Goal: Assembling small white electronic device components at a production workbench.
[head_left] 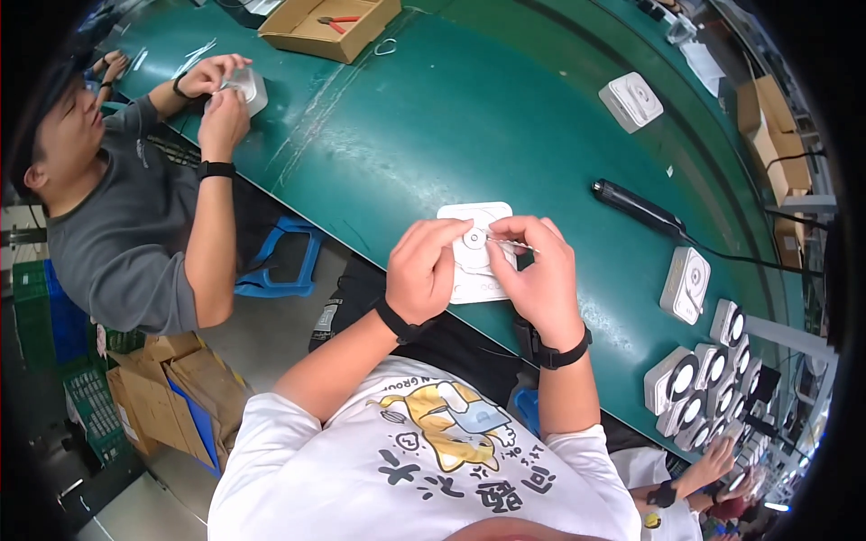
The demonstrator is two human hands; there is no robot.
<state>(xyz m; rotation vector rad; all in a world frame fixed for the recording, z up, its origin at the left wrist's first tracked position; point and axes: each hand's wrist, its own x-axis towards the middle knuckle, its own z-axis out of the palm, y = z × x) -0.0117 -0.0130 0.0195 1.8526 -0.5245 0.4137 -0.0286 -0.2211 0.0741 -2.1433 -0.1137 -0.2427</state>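
Observation:
A white plastic housing (478, 290) with rounded corners lies flat on the green table in front of me. Near its middle is a small round white part (474, 239) with a hole in its centre. My left hand (422, 270) is closed at the housing's left side, its thumb and forefinger against the round part. From the other side, my right hand (541, 270) pinches a thin twisted wire (523, 244) close to that part. The fingers hide some of the housing's edges.
A black cylindrical power screwdriver (639, 207) with a cord lies to the right. White housings (631, 101) (686, 284) stand beyond and beside it; several with black rings (690, 388) cluster at lower right. Far left, a co-worker (135, 207) handles a white part. A cardboard box (329, 27) holds red-handled pliers.

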